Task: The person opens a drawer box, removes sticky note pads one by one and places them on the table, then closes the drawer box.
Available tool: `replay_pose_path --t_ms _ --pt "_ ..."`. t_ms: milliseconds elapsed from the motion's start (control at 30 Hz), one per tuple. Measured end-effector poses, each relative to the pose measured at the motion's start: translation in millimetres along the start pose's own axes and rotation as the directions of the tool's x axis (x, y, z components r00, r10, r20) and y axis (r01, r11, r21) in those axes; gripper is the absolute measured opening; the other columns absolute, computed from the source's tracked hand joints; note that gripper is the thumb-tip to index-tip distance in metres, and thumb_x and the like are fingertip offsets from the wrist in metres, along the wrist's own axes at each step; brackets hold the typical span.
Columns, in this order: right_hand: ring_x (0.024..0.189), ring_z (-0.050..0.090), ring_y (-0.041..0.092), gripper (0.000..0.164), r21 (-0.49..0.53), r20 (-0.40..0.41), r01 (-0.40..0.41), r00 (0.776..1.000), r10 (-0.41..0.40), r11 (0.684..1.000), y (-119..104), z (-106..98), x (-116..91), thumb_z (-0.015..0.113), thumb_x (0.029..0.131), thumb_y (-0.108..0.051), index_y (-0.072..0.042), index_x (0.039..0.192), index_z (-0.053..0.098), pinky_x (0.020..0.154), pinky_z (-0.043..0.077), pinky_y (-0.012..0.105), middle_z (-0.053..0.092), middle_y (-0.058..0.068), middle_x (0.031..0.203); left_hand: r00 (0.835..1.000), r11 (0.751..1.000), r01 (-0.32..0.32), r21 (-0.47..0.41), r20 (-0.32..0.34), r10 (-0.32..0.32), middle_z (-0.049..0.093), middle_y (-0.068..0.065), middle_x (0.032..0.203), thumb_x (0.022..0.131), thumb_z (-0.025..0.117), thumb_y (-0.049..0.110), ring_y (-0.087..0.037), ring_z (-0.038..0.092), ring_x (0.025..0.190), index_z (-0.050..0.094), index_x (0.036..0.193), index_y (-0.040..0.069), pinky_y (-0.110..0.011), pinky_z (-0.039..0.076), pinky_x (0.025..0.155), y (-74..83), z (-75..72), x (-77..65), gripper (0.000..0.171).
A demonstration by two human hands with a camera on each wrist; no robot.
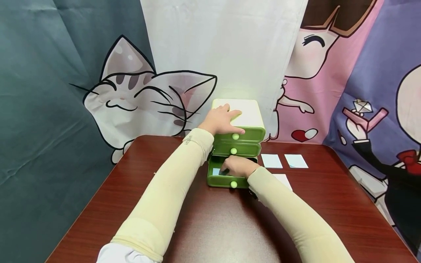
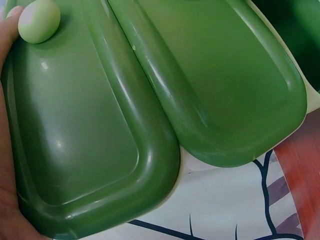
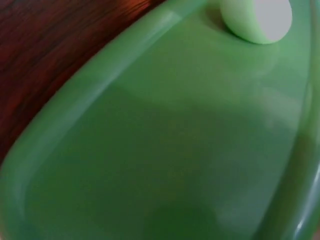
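A small cabinet with a white top (image 1: 249, 111) and green drawers stands at the back of the table. My left hand (image 1: 221, 120) rests on its top at the left, fingers spread and thumb reaching over the front edge. In the left wrist view, part of that hand lies beside the top drawer's round knob (image 2: 39, 21). The bottom drawer (image 1: 219, 181) is pulled out. My right hand (image 1: 239, 166) reaches down into it, fingers bent, right beside a pale blue paper (image 1: 215, 171). I cannot tell whether the fingertips pinch anything. The right wrist view shows only the drawer's front (image 3: 165, 125) and knob (image 3: 260, 20).
Right of the cabinet lie several white square papers, among them one sheet (image 1: 271, 161) beside another (image 1: 296, 161), and a nearer one (image 1: 283, 180) partly behind the right sleeve. The middle drawer (image 1: 243, 150) is closed. A printed curtain (image 1: 227, 47) hangs behind the brown table (image 1: 223, 223).
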State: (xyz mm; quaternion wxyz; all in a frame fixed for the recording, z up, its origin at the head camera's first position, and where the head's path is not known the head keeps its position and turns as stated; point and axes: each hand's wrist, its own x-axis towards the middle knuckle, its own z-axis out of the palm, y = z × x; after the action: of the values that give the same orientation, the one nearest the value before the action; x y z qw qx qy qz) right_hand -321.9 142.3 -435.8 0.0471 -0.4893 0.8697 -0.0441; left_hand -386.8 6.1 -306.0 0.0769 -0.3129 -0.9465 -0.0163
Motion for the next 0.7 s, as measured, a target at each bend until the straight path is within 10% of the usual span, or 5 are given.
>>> replay_pose_path --t_ms 700 --pt "0.065 0.06 0.018 0.014 -0.264 -0.051 -0.101 0.995 0.09 0.959 1 14 -1 0.068 0.081 0.004 -0.01 0.078 0.065 0.063 0.053 0.036 0.063 0.005 0.075 1.0 1.0 -0.016 -0.003 -0.026 0.016 0.046 -0.008 0.133 0.079 0.053 0.085 -0.026 0.05 0.116 0.039 0.155 0.038 -0.045 0.047 0.092 0.2 2.2 0.1 0.091"
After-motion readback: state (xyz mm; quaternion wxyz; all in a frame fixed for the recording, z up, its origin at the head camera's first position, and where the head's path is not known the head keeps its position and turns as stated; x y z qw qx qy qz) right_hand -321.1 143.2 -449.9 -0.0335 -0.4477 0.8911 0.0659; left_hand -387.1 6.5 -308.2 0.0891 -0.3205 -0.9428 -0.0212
